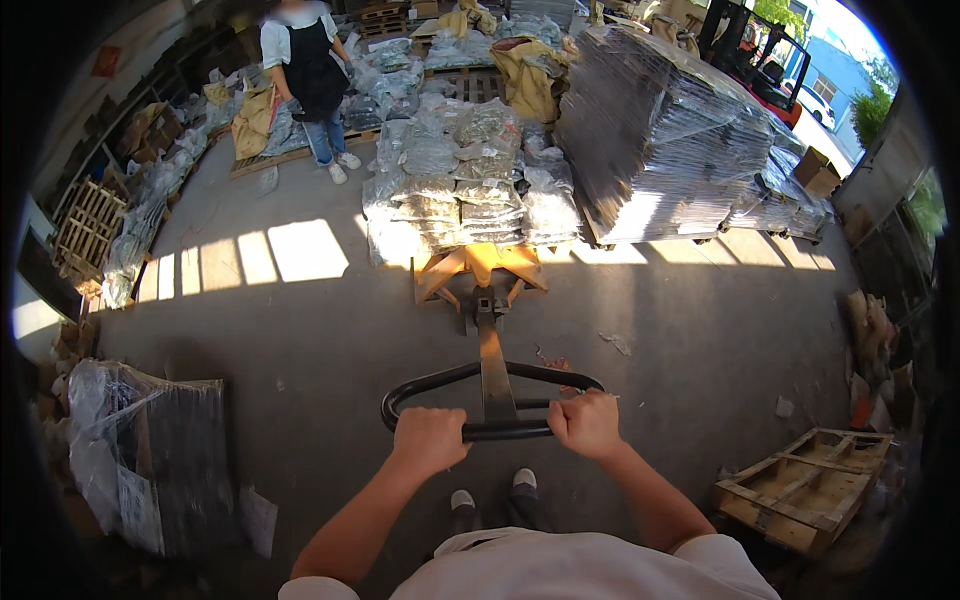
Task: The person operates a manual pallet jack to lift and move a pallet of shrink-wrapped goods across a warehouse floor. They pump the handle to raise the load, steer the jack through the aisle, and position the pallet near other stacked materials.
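Note:
Both my hands grip the black loop handle (510, 431) of a yellow pallet jack (484, 262). My left hand (431, 440) is closed round the left part of the near bar. Toward the right end of the loop, my right hand (586, 424) is closed on it too. An orange-yellow shaft (494, 362) runs from the handle away from me to the jack's body. Just beyond the body stands a stack of filled clear plastic bags (445, 190), several layers high. The forks and whatever lies under the load are hidden.
A person (308, 70) in a black apron stands at the far left. Tall wrapped stacks (650, 140) rise at the right, with a forklift (765, 60) behind. A wrapped stack (180, 450) stands near left; a wooden pallet (805, 485) lies near right. Scraps (614, 344) litter the floor.

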The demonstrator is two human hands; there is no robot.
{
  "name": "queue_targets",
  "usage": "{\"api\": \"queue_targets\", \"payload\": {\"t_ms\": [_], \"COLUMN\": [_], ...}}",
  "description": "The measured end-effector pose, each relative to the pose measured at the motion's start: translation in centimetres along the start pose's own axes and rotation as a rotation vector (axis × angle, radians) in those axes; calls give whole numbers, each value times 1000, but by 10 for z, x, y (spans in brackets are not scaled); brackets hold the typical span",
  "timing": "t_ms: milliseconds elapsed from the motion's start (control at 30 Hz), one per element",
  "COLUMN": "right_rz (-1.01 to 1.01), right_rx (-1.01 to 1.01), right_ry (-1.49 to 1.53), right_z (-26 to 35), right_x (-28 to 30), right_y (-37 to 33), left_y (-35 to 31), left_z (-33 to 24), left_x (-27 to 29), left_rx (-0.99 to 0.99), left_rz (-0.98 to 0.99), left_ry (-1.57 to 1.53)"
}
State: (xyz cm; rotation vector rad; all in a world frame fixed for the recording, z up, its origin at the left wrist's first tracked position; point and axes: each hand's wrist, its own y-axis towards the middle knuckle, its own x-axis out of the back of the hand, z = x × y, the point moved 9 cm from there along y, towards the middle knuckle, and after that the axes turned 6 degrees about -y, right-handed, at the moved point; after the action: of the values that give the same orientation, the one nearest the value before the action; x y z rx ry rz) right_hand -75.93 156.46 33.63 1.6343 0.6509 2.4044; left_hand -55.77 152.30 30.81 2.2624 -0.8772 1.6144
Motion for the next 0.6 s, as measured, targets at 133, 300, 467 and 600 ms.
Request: {"api": "queue_targets", "payload": {"t_ms": [133,300,467,600], "right_rz": [330,51,-86,-91], "right_rx": [-42,-23,-180,-69], "right_ry": [22,-8,-100,-59], "right_z": [19,12,-21,10], "right_x": [-92,-25,25,-13], "right_y": [-175,-61,84,-33], "left_y": [-102,-34,66,-21], "left_z": [11,6,3,8], "left_x": [-182,-59,104,-19], "left_rx": [8,-62,-124,-114], "left_rz": [386,166,-139,-23], "left_ry": [-76,5,54,-11]}}
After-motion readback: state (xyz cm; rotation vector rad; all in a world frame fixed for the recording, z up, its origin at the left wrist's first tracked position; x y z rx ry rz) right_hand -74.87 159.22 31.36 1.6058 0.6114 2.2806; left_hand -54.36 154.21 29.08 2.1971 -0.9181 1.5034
